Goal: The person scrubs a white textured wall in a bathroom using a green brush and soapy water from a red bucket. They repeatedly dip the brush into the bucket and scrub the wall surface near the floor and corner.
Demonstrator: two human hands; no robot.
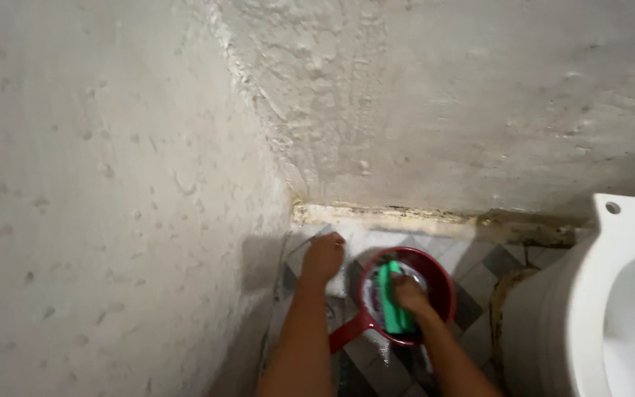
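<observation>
A red plastic dipper [442, 283] with a long handle [347, 334] stands on the tiled floor in the corner, holding soapy water. My right hand [409, 292] is inside it, closed on a green scrub brush [389, 298] that stands on end in the foam. My left hand [323, 257] rests flat on the floor tiles just left of the dipper, near the wall corner, holding nothing.
Rough grey plaster walls [112, 184] meet in a corner above the hands. A white toilet bowl [611, 309] fills the right side, close to my right arm. The floor [472, 257] has grey and white patterned tiles with a stained edge along the back wall.
</observation>
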